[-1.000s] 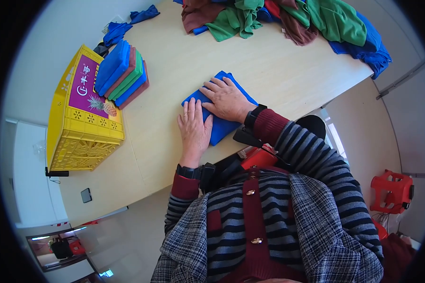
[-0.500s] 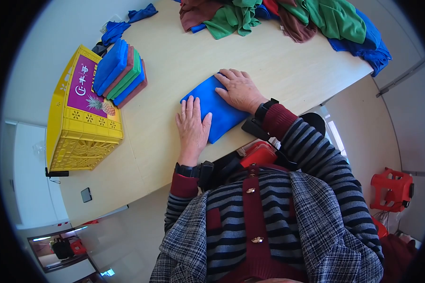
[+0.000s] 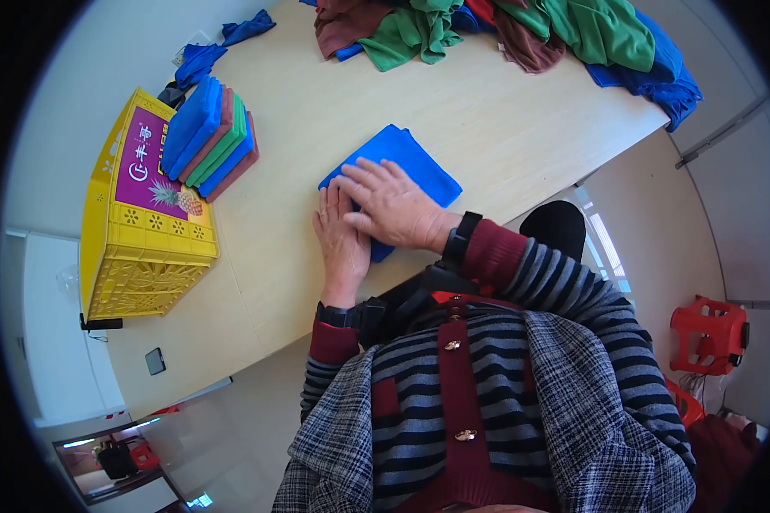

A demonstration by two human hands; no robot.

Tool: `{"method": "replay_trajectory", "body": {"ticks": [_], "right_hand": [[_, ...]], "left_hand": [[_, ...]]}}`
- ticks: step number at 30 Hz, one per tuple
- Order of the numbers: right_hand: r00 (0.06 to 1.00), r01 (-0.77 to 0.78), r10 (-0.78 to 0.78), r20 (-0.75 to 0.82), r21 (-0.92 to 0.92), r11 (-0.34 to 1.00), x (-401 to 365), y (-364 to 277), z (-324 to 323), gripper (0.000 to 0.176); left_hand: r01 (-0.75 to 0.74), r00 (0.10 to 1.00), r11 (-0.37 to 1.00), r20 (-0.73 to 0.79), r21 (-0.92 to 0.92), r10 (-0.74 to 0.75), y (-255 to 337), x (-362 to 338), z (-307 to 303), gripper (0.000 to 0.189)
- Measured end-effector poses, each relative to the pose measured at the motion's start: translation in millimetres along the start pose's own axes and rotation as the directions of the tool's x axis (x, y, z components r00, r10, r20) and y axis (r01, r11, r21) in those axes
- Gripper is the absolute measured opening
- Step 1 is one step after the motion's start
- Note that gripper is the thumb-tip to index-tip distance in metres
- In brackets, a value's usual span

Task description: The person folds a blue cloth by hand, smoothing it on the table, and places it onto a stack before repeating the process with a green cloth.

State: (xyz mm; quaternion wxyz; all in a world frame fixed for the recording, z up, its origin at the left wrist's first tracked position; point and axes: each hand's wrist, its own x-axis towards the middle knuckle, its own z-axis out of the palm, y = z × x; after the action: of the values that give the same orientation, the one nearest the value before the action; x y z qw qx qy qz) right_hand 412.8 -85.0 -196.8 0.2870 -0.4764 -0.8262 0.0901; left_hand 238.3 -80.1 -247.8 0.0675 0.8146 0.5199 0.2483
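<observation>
A folded blue cloth [image 3: 423, 171] lies flat on the pale wooden table near its front edge. Resting on the cloth's left side is my left hand [image 3: 342, 244], fingers stretched out and flat. My right hand [image 3: 393, 203] lies across the middle of the cloth, open, its fingertips reaching over the fingers of my left hand. Part of the cloth is hidden beneath both hands. Neither hand grips anything.
On the left, a stack of folded blue, brown and green cloths [image 3: 210, 141] leans by a yellow crate [image 3: 150, 265]. Loose cloths [image 3: 590, 38] are heaped at the far edge. A phone [image 3: 155, 361] lies at the left; a red stool [image 3: 707, 335] stands right.
My right hand has slid left across the cloth, from its far right part to beside my left hand. The left hand has barely moved.
</observation>
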Motion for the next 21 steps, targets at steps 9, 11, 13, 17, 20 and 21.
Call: {"method": "replay_trajectory", "body": {"ticks": [9, 11, 13, 17, 20, 21], "right_hand": [[0.996, -0.02, 0.032, 0.083, -0.147, 0.989, -7.2, 23.0, 13.4, 0.069], [0.995, -0.051, 0.063, 0.076, -0.16, 0.986, -9.5, 28.1, 11.6, 0.068], [0.994, -0.066, 0.079, 0.072, -0.163, 0.984, -10.7, 31.9, 9.6, 0.067], [0.992, -0.088, 0.103, 0.073, -0.193, 0.977, -11.6, 37.5, 3.5, 0.065], [0.99, -0.108, 0.125, 0.061, -0.228, 0.968, -12.8, 39.4, 1.2, 0.064], [0.991, -0.106, 0.123, 0.062, -0.228, 0.968, -13.2, 41.2, 0.4, 0.064]], "left_hand": [[-0.016, 0.998, 0.992, 0.06, 0.128, 0.008, 1.8, 1.3, -1.0, 0.064], [0.0, 0.998, 0.991, 0.067, 0.136, -0.009, 4.8, 1.5, -3.7, 0.064], [0.009, 0.997, 0.99, 0.072, 0.143, -0.02, 6.2, 1.8, -5.2, 0.063], [0.01, 0.997, 0.99, 0.07, 0.14, -0.02, 7.8, 1.3, -6.5, 0.062], [0.017, 0.998, 0.992, 0.063, 0.124, -0.025, 8.4, 2.0, -6.5, 0.061], [0.018, 0.998, 0.992, 0.062, 0.125, -0.026, 8.9, 2.1, -6.9, 0.061]]}}
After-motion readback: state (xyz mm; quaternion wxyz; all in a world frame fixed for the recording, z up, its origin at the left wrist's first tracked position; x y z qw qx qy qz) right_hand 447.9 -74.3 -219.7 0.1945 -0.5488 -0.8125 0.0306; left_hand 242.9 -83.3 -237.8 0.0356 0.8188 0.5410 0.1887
